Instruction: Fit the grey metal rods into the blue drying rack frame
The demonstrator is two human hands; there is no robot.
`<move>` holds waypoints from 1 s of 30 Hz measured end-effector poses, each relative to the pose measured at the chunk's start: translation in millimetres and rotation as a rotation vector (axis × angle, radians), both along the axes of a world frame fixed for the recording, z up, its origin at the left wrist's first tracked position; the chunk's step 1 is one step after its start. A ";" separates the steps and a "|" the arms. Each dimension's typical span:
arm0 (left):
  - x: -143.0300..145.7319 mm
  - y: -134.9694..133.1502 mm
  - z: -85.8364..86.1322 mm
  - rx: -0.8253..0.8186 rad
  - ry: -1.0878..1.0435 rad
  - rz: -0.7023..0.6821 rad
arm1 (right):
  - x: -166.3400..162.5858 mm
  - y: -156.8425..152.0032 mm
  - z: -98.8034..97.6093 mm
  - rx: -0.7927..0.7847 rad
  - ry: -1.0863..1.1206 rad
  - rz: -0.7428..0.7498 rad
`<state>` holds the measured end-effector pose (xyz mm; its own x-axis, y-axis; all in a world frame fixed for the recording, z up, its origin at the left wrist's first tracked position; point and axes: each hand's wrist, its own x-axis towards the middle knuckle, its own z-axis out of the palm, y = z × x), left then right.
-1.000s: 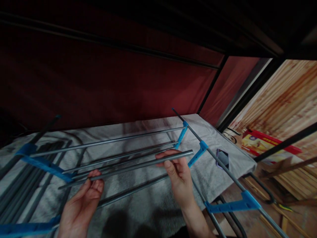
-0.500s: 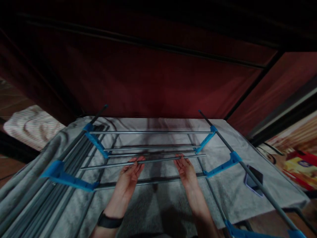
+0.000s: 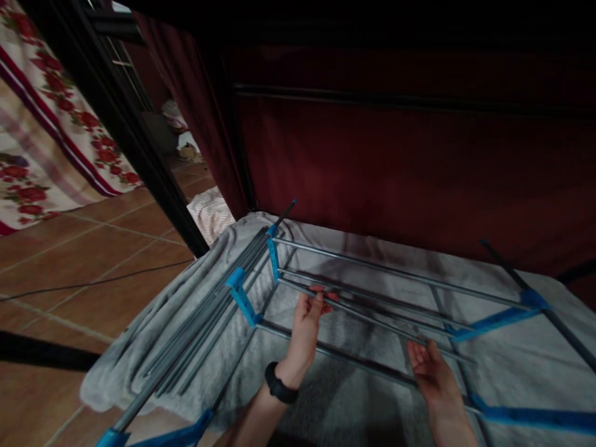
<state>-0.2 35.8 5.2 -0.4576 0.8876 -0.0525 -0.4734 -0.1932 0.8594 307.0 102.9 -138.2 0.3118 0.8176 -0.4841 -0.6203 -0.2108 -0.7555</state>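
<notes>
Held a slim grey metal tube (image 3: 372,318) aslant above the grey blanket (image 3: 116,366), between its left and right edges and just beside the crossbars (image 3: 395,270) of a blue-jointed frame. Pinched it toward the left end with the left hand (image 3: 305,320), with thumb above and fingertips below; cradled it toward the right end with the right hand (image 3: 432,369), with palm upturned and fingers lightly curled about it. Had the two grips well apart, seemingly to balance a long, thin piece and check any tipping. Could not be sure of contact between tube and frame at the left. Saw the crossbars strung between blue plastic brackets (image 3: 243,298) on either side, apparently for parallel, even spacing. Found a bundle of loose tubes (image 3: 205,310) laid along the left edge, partly under the side rail (image 3: 139,401), likely for easy reach without clutter in the middle. Noticed a black wristband (image 3: 280,385) on the left wrist, a dark red curtain (image 3: 395,180) just past the far edge, and tiled floor (image 3: 93,248) beyond the left edge.
</notes>
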 end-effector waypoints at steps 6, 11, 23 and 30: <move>0.0 -1.3 0.3 0.015 0.066 0.012 | 2.8 -0.2 -2.5 0.044 -0.098 0.017; -10.4 0.8 0.6 0.019 0.079 0.080 | 2.5 0.5 4.3 0.041 -0.067 0.035; -74.2 9.1 -32.0 -0.177 -0.020 0.380 | -17.7 -8.7 36.1 0.142 0.035 0.014; -84.5 22.4 -67.9 -0.313 -0.040 0.393 | -21.8 -9.3 38.0 0.225 0.021 -0.051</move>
<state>-84.7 58.2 -62.7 -0.7462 0.5877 -0.3127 -0.4502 -0.0994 0.8874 285.2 93.5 -100.2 0.3476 0.8889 -0.2983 -0.6421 -0.0062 -0.7666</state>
